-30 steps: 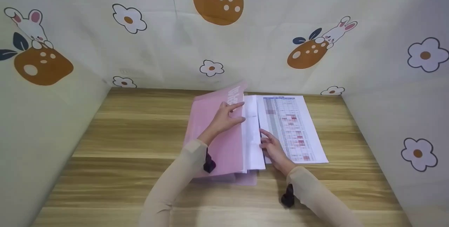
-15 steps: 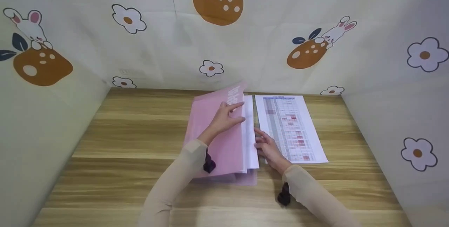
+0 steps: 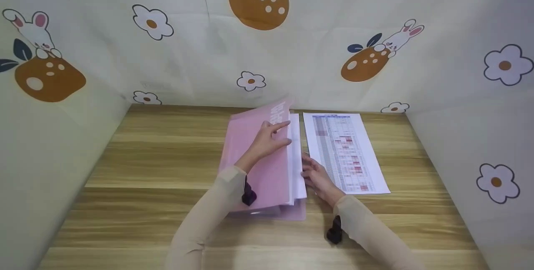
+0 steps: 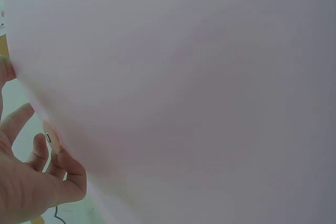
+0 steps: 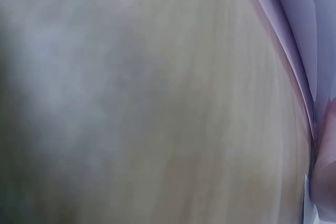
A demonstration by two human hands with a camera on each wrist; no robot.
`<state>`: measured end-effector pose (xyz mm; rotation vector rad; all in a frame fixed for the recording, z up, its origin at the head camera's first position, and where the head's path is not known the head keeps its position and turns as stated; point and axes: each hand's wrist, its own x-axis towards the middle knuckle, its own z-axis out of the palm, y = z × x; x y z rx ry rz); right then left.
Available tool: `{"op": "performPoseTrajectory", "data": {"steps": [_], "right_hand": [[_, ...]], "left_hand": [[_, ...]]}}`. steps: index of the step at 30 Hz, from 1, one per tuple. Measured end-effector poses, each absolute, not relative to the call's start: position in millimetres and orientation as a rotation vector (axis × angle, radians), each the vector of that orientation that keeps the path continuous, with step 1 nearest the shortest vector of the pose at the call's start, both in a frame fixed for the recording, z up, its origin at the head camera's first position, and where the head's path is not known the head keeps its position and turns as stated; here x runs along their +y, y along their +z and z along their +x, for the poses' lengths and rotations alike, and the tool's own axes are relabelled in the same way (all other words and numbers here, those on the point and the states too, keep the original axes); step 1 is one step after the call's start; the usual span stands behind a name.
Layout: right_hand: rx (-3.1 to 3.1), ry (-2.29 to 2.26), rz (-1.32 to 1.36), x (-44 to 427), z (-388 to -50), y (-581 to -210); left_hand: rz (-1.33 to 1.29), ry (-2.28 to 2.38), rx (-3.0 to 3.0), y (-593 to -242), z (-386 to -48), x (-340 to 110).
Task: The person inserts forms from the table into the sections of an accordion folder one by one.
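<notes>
A pink folder lies mid-table with its front cover raised and tilted. My left hand holds that cover by its right edge; in the left wrist view, the fingers meet the cover's edge and the pink sheet fills most of the picture. White paper sheets stick out from under the cover on the right. My right hand holds the outer edge of these sheets with bent fingers. Only part of the right hand shows in its wrist view, against the paper at the right border.
A printed sheet with a table and red cells lies flat right of the folder, partly behind the right hand. The wooden table meets patterned cloth walls at the back and sides.
My right hand has moved left, sliding the white sheet further under the pink cover. More of the printed sheet's left edge now shows. The left hand stays in place.
</notes>
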<state>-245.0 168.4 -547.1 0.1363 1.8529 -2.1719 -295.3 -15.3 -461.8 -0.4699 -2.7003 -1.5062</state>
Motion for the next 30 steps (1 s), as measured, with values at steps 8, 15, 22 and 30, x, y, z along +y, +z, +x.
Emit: {"op": "performPoseTrajectory", "data": {"steps": [8, 15, 22, 30], "right_hand": [[1.839, -2.22, 0.155, 164.9, -243.1, -544.7], [1.802, -2.277, -0.005, 162.9, -241.6, -543.0], [1.775, -2.256, -0.102, 164.0, -241.2, -545.2], [1.798, -2.197, -0.017, 166.1, -244.5, -538.7]], "left_hand": [[-0.47, -1.515, -2.699, -462.0, -295.4, -15.2], [-0.474, -1.512, -2.699, -461.7, -295.0, -15.2], [-0.469, -1.53, -2.707, -461.3, -294.6, -15.1], [-0.473, -1.51, -2.702, -461.2, -294.7, -14.5]]}}
